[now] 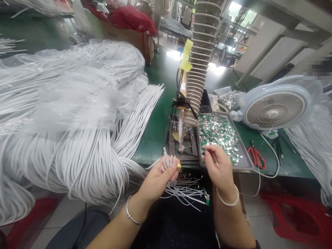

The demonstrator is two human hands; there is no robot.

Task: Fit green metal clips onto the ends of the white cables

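My left hand (162, 174) is closed around a bunch of white cables (167, 160), their cut ends fanning up past the fingers. A small yellow cover (178, 166) sits at a fingertip. Below that hand hang more white cables with small green connector boards (208, 199) on their ends. My right hand (219, 164) pinches a thin strand of solder wire (220, 169) at the near-left corner of a grey tray (247, 160). Between and beyond my hands, a soldering iron (182, 121) is fixed tip down over a dark metal stand (193, 148).
Loose green and silver boards (220, 135) fill the tray. A ribbed exhaust hose (201, 62) comes down behind the iron. Red-handled scissors (256, 157) and a fan (275, 109) are on the right. A large pile of white cables (85, 162), partly under plastic, covers the left side.
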